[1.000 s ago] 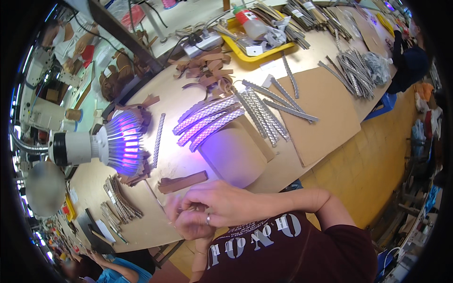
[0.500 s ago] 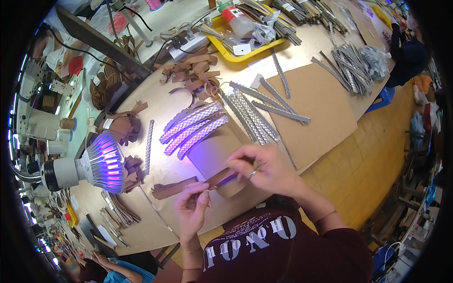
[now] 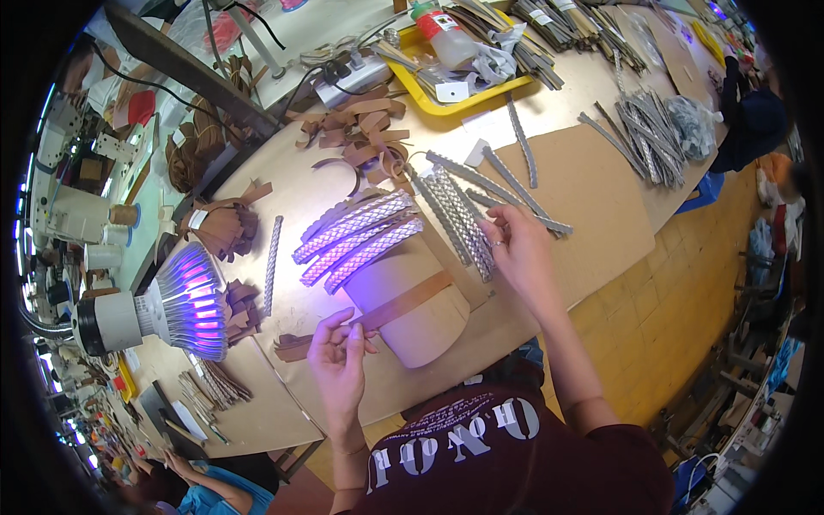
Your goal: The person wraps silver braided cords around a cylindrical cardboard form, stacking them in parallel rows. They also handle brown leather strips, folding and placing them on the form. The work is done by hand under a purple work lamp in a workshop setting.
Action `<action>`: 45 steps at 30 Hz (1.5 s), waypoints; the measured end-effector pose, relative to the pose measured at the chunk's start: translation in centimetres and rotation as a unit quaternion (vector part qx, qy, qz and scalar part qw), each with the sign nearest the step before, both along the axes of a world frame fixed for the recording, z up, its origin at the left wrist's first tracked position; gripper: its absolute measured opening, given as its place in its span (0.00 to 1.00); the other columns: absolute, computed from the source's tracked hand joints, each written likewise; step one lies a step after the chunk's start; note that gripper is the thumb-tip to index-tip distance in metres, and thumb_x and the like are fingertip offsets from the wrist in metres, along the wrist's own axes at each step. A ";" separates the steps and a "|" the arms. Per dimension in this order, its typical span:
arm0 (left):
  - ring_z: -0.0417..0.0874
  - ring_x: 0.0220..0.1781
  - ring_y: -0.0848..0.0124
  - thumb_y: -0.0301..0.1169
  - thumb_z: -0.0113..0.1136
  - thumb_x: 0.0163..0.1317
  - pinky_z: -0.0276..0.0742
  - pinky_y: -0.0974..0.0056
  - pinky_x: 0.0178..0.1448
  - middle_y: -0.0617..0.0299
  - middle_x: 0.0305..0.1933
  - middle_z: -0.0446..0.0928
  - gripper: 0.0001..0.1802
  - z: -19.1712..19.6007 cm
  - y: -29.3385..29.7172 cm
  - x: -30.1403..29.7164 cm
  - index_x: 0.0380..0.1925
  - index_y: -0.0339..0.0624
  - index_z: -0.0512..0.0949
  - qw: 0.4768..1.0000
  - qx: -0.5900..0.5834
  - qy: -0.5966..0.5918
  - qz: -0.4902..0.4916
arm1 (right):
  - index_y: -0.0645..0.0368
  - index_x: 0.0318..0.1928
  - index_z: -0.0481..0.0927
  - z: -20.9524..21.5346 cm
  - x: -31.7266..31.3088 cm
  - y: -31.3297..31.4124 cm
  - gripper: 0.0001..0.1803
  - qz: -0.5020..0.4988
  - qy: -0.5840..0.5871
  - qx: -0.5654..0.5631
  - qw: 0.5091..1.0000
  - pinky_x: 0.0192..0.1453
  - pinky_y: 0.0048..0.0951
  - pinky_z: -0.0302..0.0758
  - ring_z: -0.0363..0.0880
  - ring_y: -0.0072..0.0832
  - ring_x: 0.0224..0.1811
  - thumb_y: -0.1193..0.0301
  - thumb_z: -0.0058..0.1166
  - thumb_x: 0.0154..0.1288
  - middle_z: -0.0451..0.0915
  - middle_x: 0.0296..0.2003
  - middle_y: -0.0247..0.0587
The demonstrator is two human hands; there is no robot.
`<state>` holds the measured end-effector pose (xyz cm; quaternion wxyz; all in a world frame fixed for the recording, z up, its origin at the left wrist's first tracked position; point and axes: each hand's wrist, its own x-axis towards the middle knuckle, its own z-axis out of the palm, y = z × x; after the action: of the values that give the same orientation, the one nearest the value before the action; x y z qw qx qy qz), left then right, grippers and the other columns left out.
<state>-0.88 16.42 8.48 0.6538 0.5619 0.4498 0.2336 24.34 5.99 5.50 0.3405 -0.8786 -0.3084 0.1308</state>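
Note:
A flat brown leather strip (image 3: 410, 302) lies across a rounded piece of tan card (image 3: 418, 339) at the table's near side. My left hand (image 3: 339, 350) pinches its left end between thumb and fingers. The strip's other end is free on the card. Several silver braided strips (image 3: 356, 236) lie side by side at the card's far end, under purplish light. Farther right, my right hand (image 3: 519, 251), wearing a ring, has its fingers bent together at the edge of a bundle of braided strips (image 3: 459, 215); its fingertips appear to pinch one grey strip.
A lamp (image 3: 184, 300) with a ribbed metal body stands at left. Loose brown leather pieces (image 3: 365, 129) lie beyond the braids. A yellow tray (image 3: 446, 105) holds a bottle and strips. A flat cardboard sheet (image 3: 592, 206) covers the right side. Another person's arm (image 3: 210, 485) shows at lower left.
My right hand has let go of the leather strip and moved right and away to the braided bundle. The leather strip now lies flat across the card; my left hand has shifted slightly left.

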 end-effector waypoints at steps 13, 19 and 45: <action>0.80 0.41 0.67 0.15 0.57 0.60 0.75 0.65 0.49 0.53 0.44 0.79 0.11 0.9 -1.4 0.0 0.42 0.36 0.77 0.886 0.444 0.066 0.117 | 0.64 0.43 0.79 0.1 1.9 -1.2 0.11 -0.020 0.196 0.063 0.978 0.33 0.39 0.73 0.79 0.42 0.27 0.70 0.57 0.65 0.81 0.29 0.47; 0.83 0.40 0.63 0.16 0.62 0.56 0.77 0.62 0.44 0.53 0.40 0.81 0.10 2.3 -1.8 1.4 0.39 0.38 0.78 0.884 0.467 -0.011 -0.021 | 0.61 0.48 0.82 2.1 2.6 -2.4 0.11 -0.023 -0.151 0.015 0.988 0.30 0.24 0.68 0.72 0.21 0.24 0.76 0.56 0.66 0.79 0.27 0.37; 0.84 0.35 0.74 0.25 0.48 0.73 0.84 0.70 0.40 0.47 0.54 0.75 0.23 3.0 -3.1 14.4 0.66 0.32 0.62 0.950 -0.085 -0.161 -0.254 | 0.71 0.45 0.81 9.7 3.8 -11.1 0.11 0.010 0.186 0.468 0.864 0.38 0.18 0.69 0.73 0.18 0.32 0.77 0.56 0.65 0.77 0.30 0.34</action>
<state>13.48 13.30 11.52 0.8006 0.5547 0.1992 0.1080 28.10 -5.09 15.18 0.7614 -0.5721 -0.2733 0.1352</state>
